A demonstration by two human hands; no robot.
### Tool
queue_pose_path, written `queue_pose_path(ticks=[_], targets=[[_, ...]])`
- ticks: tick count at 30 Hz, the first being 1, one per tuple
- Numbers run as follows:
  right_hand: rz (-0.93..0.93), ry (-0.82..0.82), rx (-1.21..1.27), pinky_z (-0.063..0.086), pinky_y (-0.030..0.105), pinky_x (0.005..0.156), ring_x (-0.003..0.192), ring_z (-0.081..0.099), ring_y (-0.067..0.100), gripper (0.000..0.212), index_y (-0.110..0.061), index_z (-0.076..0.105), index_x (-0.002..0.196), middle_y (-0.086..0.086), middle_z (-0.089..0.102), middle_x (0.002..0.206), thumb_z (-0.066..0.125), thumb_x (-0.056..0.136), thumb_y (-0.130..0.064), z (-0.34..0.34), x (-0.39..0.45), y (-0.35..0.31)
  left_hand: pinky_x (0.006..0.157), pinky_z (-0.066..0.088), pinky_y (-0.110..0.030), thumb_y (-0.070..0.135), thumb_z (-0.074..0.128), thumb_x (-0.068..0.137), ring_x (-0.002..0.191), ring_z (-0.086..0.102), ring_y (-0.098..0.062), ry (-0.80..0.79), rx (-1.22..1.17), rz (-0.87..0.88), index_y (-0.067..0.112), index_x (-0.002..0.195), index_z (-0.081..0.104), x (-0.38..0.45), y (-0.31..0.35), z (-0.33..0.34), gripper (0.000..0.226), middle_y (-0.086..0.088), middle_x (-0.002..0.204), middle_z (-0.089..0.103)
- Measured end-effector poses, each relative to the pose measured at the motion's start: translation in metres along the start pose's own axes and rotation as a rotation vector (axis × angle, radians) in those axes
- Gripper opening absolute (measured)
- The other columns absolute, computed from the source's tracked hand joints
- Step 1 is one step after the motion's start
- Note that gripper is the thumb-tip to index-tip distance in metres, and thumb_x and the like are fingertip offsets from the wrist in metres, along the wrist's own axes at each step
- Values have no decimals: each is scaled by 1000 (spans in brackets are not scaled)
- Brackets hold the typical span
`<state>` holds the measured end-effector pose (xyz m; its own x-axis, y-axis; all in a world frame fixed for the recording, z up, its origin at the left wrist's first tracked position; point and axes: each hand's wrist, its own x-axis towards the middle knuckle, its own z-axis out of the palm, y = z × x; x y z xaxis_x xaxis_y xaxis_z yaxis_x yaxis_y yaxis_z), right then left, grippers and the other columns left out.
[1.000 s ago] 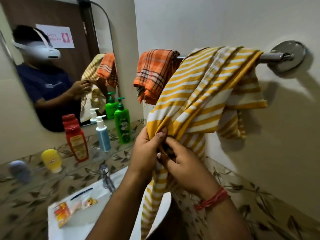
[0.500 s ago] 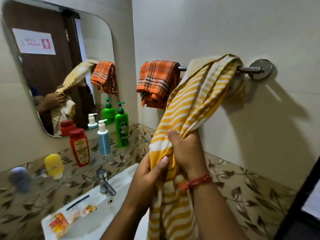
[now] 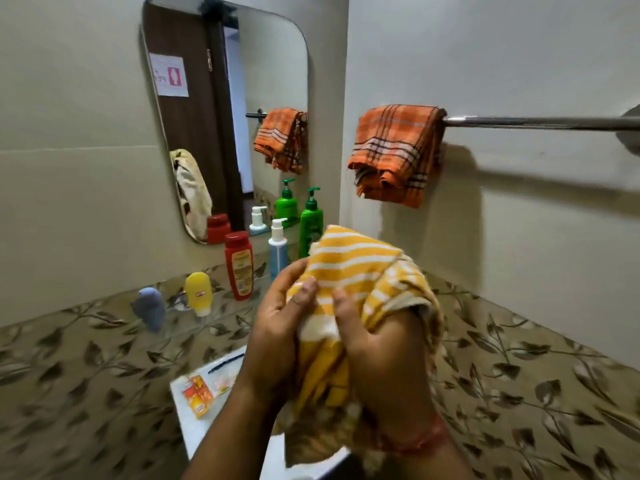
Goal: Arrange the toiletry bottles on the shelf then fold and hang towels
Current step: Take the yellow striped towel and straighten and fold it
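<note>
Nearest the camera, both hands hold a bunched yellow-and-white striped towel (image 3: 349,271) in front of the chest, above the white sink (image 3: 194,431). Left hand (image 3: 277,327) is curled around the left side of the bundle, thumb pressed on the cloth. Right hand (image 3: 381,348) grips the right side, fingers closed into the folds, with part of the towel draped over its wrist and a red thread band (image 3: 419,434) on that wrist. Loose cloth hangs down between the forearms. On the sink's flat rim lie an orange sachet (image 3: 197,394) and a dark thin object (image 3: 225,362); its kind cannot be told. Beyond the hands, along the leaf-patterned ledge, stand from left to right a grey-blue tube (image 3: 150,308), a yellow tube (image 3: 198,293), a red bottle (image 3: 239,265), a blue pump bottle (image 3: 278,247) and a green pump bottle (image 3: 311,220), the last partly hidden by the towel. Behind them the mirror (image 3: 221,39) reflects the bottles and both towels. Farthest, on the right wall, an orange checked towel (image 3: 394,152) hangs folded over the left end of the metal towel rail (image 3: 540,122); the remainder of the rail is bare.
</note>
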<state>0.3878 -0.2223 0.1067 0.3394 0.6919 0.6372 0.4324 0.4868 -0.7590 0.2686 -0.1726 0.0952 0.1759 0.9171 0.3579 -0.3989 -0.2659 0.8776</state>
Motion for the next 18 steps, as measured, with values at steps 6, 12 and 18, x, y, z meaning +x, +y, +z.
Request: queue_pose_path(ticks=[6,12,18], targets=[[179,-277,-188,28,-9,87,104,51,-20,68,-42,59,119,-39,55,111,48,65,-83,-52,8,18,90,57,-34,7,64,87,117,67,-26,-151,66,53,22,118,71,2,12,12,36,-5,122,71],[26,-921,-443,31,6,81,118,47,-4,54,-38,43,142,-23,49,127,35,96,-65,-61,65,51,86,55,-26,0,58,88,107,67,-13,-124,268,112,25,113,73,30,-4,46,38,8,106,72],[-107,-1578,-319,38,-3,60,80,51,-28,22,-73,46,92,-47,54,87,44,73,-85,-111,133,61,79,54,-24,-17,48,91,88,66,-10,-160,187,167,15,111,72,52,-21,76,44,0,91,70]])
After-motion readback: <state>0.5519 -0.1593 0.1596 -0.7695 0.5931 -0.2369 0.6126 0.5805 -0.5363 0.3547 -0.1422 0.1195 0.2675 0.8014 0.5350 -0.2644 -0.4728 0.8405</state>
